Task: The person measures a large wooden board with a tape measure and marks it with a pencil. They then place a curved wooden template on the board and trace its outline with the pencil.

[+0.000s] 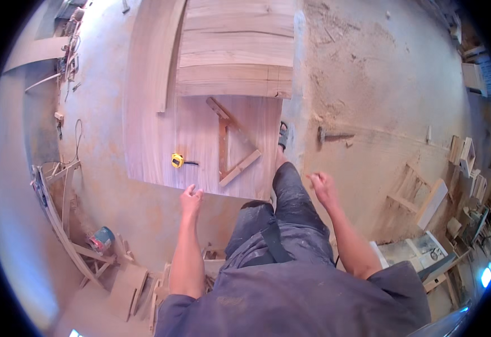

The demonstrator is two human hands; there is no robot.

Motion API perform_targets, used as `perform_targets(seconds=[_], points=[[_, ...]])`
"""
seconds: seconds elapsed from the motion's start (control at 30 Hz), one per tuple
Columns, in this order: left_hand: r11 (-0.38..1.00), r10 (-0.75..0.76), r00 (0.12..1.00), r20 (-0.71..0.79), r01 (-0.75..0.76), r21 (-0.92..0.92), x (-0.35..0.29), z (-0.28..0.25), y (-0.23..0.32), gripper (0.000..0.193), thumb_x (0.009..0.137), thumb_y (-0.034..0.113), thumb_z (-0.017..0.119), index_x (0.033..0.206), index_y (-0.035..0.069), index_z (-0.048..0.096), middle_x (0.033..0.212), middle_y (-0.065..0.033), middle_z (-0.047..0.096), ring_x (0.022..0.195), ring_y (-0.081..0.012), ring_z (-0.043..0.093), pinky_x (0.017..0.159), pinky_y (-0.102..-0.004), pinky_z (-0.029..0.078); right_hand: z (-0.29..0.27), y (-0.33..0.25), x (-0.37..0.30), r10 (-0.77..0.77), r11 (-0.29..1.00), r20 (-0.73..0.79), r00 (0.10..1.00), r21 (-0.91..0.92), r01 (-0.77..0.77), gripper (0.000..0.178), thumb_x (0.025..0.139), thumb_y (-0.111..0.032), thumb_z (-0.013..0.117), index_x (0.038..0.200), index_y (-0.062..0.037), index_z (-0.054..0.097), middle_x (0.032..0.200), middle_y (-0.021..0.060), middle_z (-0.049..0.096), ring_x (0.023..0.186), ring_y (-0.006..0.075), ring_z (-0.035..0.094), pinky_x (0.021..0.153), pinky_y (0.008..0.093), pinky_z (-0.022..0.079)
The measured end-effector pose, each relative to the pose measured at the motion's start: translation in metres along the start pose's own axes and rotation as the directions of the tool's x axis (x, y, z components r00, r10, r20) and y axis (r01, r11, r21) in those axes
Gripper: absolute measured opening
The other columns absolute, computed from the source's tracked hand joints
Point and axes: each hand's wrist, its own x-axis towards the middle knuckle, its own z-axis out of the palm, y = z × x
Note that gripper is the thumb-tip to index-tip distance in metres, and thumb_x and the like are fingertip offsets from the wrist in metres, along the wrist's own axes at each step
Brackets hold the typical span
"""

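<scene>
Left forearm [188,247] nearly straight ahead, left hand [191,197] half-open, fingers loosely bent. Right forearm [349,236] angled inward from elbow; right hand [323,188] loosely curled, fingertips toward midline. Hands well apart.

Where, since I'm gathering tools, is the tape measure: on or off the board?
On: the tape measure lies on the board, left of the wooden triangle.

One left hand [189,201], one right hand [325,189]; one tape measure [177,160] beyond the left fingers [192,189]; three joined wooden strips [240,167] ahead, between both hands' fingers; one hammer [335,136] beyond the right fingers [314,178].
</scene>
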Motion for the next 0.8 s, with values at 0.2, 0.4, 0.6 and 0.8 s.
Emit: perform_targets(seconds=[0.2,0.4,0.6,0.8], points=[[0.974,-0.041,0.984,-0.172,0.078,0.212,0.064,-0.01,-0.015,0.083,0.081,0.007,0.074,0.152,-0.009,0.036,0.101,-0.0143,0.066,0.092,-0.0202,0.063,0.083,-0.0335,0.051,0.03,-0.099,0.059,-0.003,0.954,0.126,0.992,0.298,-0.035,0.026,0.098,-0.02,0.058,0.088,0.0014,0.069,0.072,0.0077,0.067,0.066,0.0123,0.062,0.064,0.0289,0.049],[0.821,0.214,0.946,-0.243,-0.039,0.57,0.145,-0.015,0.0,0.087,0.078,0.01,0.079,0.154,0.001,0.036,0.146,-0.0287,0.041,0.134,-0.0439,0.045,0.117,-0.044,0.035,0.06,-0.115,0.081,-0.058,0.936,0.017,0.998,0.35,0.049,0.018,0.099,-0.013,0.058,0.098,0.0023,0.067,0.076,0.0058,0.066,0.07,0.01,0.061,0.069,0.0263,0.049],[0.691,0.208,0.959,-0.194,-0.004,0.723,0.189,-0.015,0.029,0.064,0.081,0.018,0.076,0.141,0.008,0.056,0.131,-0.0239,0.048,0.118,-0.0406,0.055,0.105,-0.0455,0.047,0.07,-0.109,0.088,-0.026,0.942,-0.021,0.999,0.334,0.031,0.018,0.1,-0.013,0.057,0.096,0.0006,0.067,0.077,0.0055,0.067,0.071,0.0106,0.061,0.07,0.0267,0.049],[0.953,0.169,0.958,-0.233,-0.099,0.285,0.17,0.003,0.081,0.057,0.081,0.011,0.069,0.135,-0.004,0.06,0.114,-0.0159,0.065,0.092,-0.0227,0.064,0.088,-0.0364,0.053,0.1,-0.11,0.08,-0.034,0.998,0.177,0.984,-0.054,0.044,0.025,0.101,-0.024,0.058,0.097,-0.0002,0.066,0.081,0.009,0.064,0.076,0.0191,0.059,0.074,0.0336,0.048]])
